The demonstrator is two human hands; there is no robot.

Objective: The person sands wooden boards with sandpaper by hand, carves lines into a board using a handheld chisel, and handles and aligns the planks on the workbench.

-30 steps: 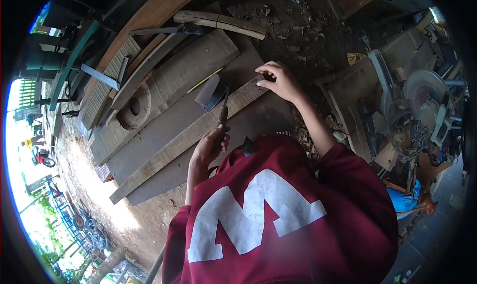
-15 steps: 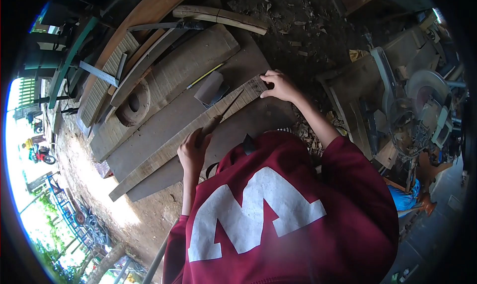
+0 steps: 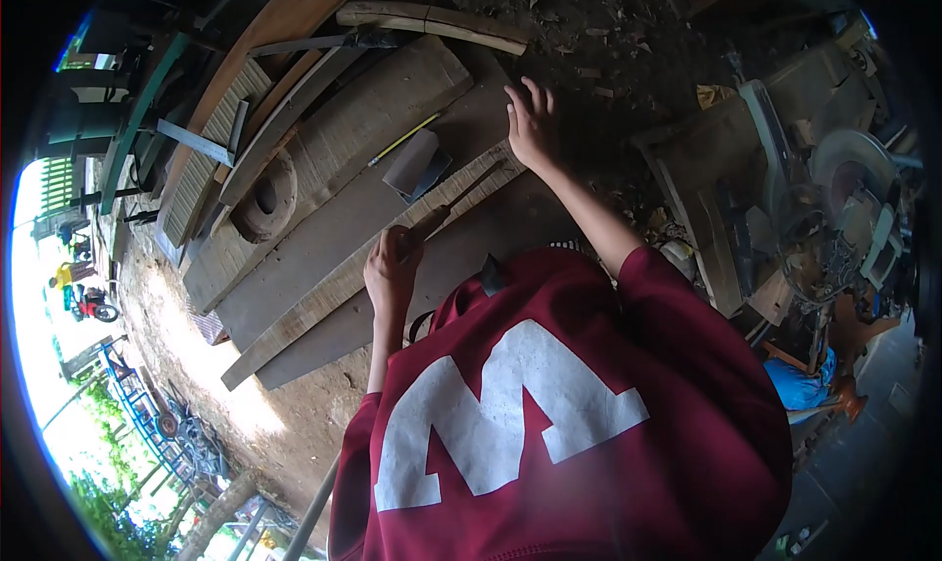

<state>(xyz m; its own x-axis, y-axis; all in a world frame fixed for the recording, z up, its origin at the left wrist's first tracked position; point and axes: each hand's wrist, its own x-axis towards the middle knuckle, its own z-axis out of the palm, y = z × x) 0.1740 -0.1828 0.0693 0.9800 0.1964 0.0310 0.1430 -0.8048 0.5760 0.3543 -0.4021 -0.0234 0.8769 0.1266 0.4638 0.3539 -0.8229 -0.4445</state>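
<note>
My left hand (image 3: 392,278) is wrapped round the handle of a wooden-handled tool with a long narrow dark blade (image 3: 473,188); whether it is a chisel or a file I cannot make out. The blade points up and right over the far end of a long narrow plank (image 3: 329,304). Just past that end, my right hand (image 3: 532,129) is raised with its fingers apart, holding nothing. Beside the plank lie a brown rectangular block (image 3: 412,159) and a yellow pencil (image 3: 404,139), both on a wide dark board (image 3: 285,286).
A thick board with a round wooden ring (image 3: 265,200) lies to the left, near a metal try square (image 3: 196,143) and several curved wood pieces. At right stands a machine with a large round disc (image 3: 852,173). Leaves and scraps cover the ground.
My right hand has let go of the plank's end and lifted up with its fingers spread. My left hand has shifted slightly up and right with the tool.
</note>
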